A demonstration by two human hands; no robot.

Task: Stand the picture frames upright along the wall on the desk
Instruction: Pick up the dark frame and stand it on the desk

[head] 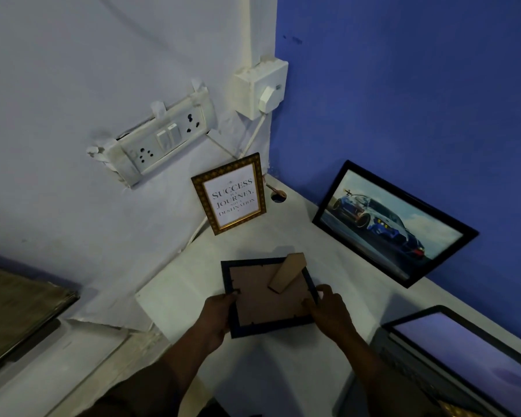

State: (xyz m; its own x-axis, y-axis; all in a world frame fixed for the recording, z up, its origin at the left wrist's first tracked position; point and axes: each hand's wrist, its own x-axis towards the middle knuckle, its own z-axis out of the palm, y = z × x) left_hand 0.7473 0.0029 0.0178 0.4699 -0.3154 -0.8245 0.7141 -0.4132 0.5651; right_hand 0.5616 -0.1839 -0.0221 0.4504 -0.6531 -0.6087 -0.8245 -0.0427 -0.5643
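I hold a dark blue picture frame (pixel 265 299) over the white desk (pixel 283 371), its brown back facing me and its cardboard stand (pixel 288 273) folded out. My left hand (pixel 215 319) grips its left edge. My right hand (pixel 328 313) grips its right edge. A gold frame with a "Success is a journey" print (pixel 230 195) stands upright against the white wall. A black frame with a car picture (pixel 394 222) leans upright against the blue wall.
An open laptop (pixel 469 362) sits at the desk's right. A switch and socket board (pixel 160 139) and a plugged socket box (pixel 262 88) hang on the white wall, their cable running down behind the gold frame. A cable hole (pixel 278 196) lies in the desk corner.
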